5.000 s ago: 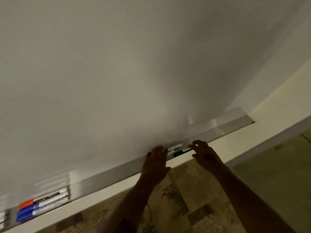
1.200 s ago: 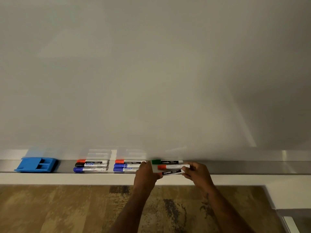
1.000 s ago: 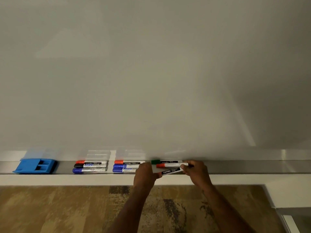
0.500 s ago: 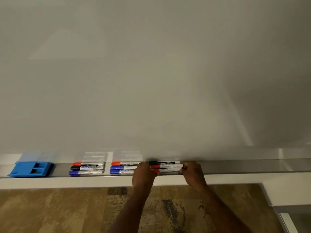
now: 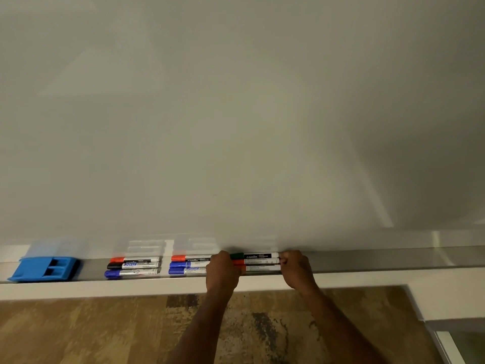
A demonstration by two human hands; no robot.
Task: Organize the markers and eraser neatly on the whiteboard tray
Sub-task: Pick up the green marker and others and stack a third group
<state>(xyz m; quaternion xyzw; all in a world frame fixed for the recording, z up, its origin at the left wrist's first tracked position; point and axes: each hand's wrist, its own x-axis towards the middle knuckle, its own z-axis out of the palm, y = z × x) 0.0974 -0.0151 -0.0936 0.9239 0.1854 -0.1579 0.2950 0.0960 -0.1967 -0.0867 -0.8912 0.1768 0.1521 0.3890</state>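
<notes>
Both hands rest on the long grey metal whiteboard tray [image 5: 367,260] under the big white whiteboard [image 5: 236,114]. The left hand [image 5: 222,270] and the right hand [image 5: 296,269] are curled at the two ends of a little row of three markers lying flat between them. The left hand covers the cap ends, and the right hand presses the other ends. I cannot tell if the fingers really grip the markers or only push on them.

The back one is a white marker with a green cap and a black label [image 5: 256,256]. In front of it lies a white marker with an orange-red cap [image 5: 258,261]. The front one is a white marker [image 5: 262,268] whose cap is hidden by the left hand.

Just to the left of the left hand lie three more markers [image 5: 187,264], one red-capped and two blue-capped, touching side by side. Farther left is another set of three markers [image 5: 133,265] with red, black and blue caps. Well to the left sits a blue plastic eraser [image 5: 43,269].

Below the hands is a brown patterned floor [image 5: 105,332].
</notes>
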